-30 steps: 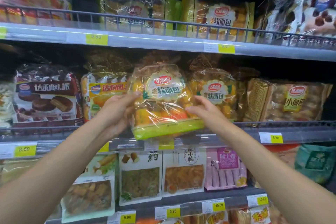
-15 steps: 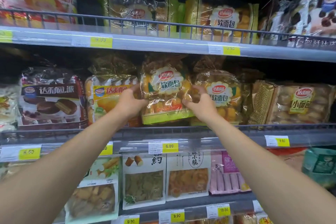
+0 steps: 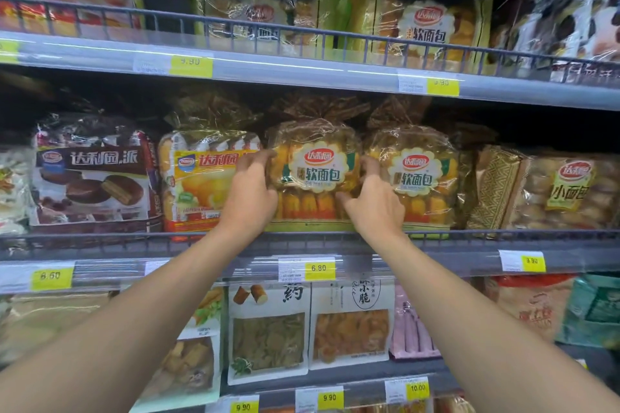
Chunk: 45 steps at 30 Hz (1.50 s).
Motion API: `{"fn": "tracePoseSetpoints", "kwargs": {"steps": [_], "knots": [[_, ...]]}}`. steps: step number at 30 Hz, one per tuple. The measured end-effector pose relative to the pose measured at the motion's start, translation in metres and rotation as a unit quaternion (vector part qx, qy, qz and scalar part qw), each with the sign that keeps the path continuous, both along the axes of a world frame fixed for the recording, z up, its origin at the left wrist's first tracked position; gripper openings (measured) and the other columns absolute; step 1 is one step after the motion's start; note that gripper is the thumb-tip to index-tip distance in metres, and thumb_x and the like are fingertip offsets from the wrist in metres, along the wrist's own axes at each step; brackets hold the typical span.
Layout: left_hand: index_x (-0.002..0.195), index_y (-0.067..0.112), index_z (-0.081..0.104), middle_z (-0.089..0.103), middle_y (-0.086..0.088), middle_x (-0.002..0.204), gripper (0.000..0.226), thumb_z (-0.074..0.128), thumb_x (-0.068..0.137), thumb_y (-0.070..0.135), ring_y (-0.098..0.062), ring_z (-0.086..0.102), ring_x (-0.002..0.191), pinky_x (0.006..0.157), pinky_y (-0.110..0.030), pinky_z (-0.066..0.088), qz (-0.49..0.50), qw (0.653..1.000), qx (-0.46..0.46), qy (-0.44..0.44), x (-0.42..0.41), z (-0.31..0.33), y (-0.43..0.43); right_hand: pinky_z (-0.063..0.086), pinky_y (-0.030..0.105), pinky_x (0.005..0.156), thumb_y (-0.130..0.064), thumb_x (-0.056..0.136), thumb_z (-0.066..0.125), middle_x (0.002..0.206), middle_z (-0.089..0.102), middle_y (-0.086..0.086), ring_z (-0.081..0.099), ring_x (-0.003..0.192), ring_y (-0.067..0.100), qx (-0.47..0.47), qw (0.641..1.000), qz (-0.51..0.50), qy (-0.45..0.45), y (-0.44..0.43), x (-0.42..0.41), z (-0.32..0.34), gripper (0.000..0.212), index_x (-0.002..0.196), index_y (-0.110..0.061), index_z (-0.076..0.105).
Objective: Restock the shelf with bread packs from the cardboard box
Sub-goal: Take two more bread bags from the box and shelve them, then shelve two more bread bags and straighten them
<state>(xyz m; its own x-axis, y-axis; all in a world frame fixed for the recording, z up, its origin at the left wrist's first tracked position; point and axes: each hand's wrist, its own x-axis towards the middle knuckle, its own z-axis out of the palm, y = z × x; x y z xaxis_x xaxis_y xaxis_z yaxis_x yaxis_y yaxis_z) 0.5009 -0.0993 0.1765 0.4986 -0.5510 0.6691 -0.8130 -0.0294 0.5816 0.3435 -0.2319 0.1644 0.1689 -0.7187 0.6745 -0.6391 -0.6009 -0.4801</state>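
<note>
The left hand [image 3: 250,191] curls its fingers round the left edge of a bread pack [image 3: 315,171], and the right hand [image 3: 372,201] does the same on the right edge, its fingers tucked between this pack and a matching second bread pack [image 3: 416,178] just beside it. Both hands grip the wrapper from the sides. The bread pack stands upright on the middle shelf [image 3: 570,245], its base behind the wire rail [image 3: 134,240], with a yellow cake pack [image 3: 204,178] touching it on the left.

The step in hand looks like seating this pack in its slot, and it seems nearly done. The next move, by my judgement, calls for both hands to let go without tugging the soft wrapper forward, then reach down for another pack. The cardboard box is not in view.
</note>
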Motion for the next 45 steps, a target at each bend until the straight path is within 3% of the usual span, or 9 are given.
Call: {"fn": "tracePoseSetpoints", "kwargs": {"steps": [6,9,12,21,28,33,39,43,45], "knots": [[0.143,0.023,0.054,0.031,-0.007,0.156,0.055,0.059,0.090,0.008,-0.033,0.063,0.114,0.110,-0.041,0.046,0.014,0.997,0.067,-0.037,-0.013,0.002,0.006,0.056,0.043,0.078,-0.051,0.083,0.073,0.131,0.057,-0.002,0.065,0.105,0.030,0.005,0.999,0.018,0.032,-0.002,-0.015,0.001,0.071,0.140,-0.040,0.032],[0.143,0.028,0.052,0.028,-0.005,0.162,0.055,0.060,0.090,0.014,-0.033,0.039,0.142,0.114,-0.047,0.041,0.041,0.995,0.060,-0.075,-0.025,-0.002,0.007,0.055,0.043,0.078,-0.055,0.083,0.071,0.129,0.057,-0.001,0.063,0.107,0.028,0.010,0.999,0.024,0.039,-0.002,-0.030,0.002,0.072,0.141,-0.038,0.032],[0.141,0.029,0.053,0.032,-0.008,0.161,0.055,0.060,0.089,0.017,-0.031,0.033,0.145,0.112,-0.050,0.042,0.035,0.988,0.044,-0.142,-0.043,-0.004,0.006,0.054,0.042,0.079,-0.055,0.083,0.070,0.122,0.056,-0.005,0.062,0.107,0.025,0.003,0.998,0.038,0.043,-0.003,-0.058,0.001,0.067,0.138,-0.036,0.036],[0.142,0.031,0.053,0.029,-0.003,0.165,0.049,0.061,0.095,0.019,-0.023,0.013,0.156,0.124,-0.044,0.020,-0.147,0.969,0.051,-0.190,-0.160,-0.061,-0.013,0.056,0.042,0.079,-0.051,0.078,0.071,0.113,0.053,-0.010,0.065,0.072,0.007,0.004,0.999,0.031,0.031,0.017,-0.210,-0.042,0.048,0.120,-0.038,0.053],[0.141,0.021,0.055,0.042,-0.012,0.153,0.058,0.063,0.084,0.022,-0.031,0.033,0.146,0.121,-0.044,0.028,-0.319,0.924,0.144,-0.153,-0.264,-0.154,-0.018,0.054,0.038,0.083,-0.044,0.078,0.078,0.113,0.058,0.000,0.065,0.078,0.014,0.107,0.990,-0.054,0.078,0.046,-0.356,-0.131,0.047,0.117,-0.025,0.061],[0.143,0.019,0.053,0.048,-0.013,0.149,0.068,0.047,0.081,0.045,-0.034,0.043,0.139,0.116,-0.046,0.036,-0.389,0.881,0.232,-0.135,-0.321,-0.228,-0.010,0.055,0.038,0.078,-0.043,0.079,0.082,0.110,0.055,-0.005,0.064,0.079,0.017,0.210,0.967,-0.117,0.090,0.072,-0.447,-0.192,0.046,0.115,-0.023,0.062],[0.155,0.019,0.032,0.043,-0.009,0.154,0.078,0.062,0.091,0.052,-0.031,0.045,0.139,0.110,-0.043,0.043,-0.399,0.800,0.433,-0.118,-0.366,-0.303,0.014,0.051,0.036,0.082,-0.038,0.080,0.081,0.124,0.059,0.008,0.063,0.089,0.023,0.315,0.922,-0.197,0.108,0.100,-0.529,-0.254,0.053,0.124,-0.015,0.062],[0.160,0.009,0.020,0.032,-0.010,0.164,0.105,0.061,0.086,0.072,-0.028,0.041,0.145,0.112,-0.034,0.041,-0.397,0.704,0.587,-0.043,-0.387,-0.325,0.032,0.050,0.036,0.084,-0.038,0.080,0.083,0.123,0.060,0.009,0.062,0.094,0.024,0.376,0.891,-0.221,0.127,0.113,-0.565,-0.281,0.058,0.128,-0.014,0.060],[0.158,0.007,0.027,0.036,-0.012,0.162,0.107,0.060,0.084,0.075,-0.029,0.046,0.142,0.102,-0.028,0.043,-0.382,0.659,0.649,-0.006,-0.391,-0.335,0.038,0.050,0.036,0.087,-0.040,0.081,0.081,0.127,0.059,0.009,0.061,0.103,0.025,0.408,0.872,-0.232,0.139,0.118,-0.578,-0.292,0.062,0.133,-0.016,0.056]]}}
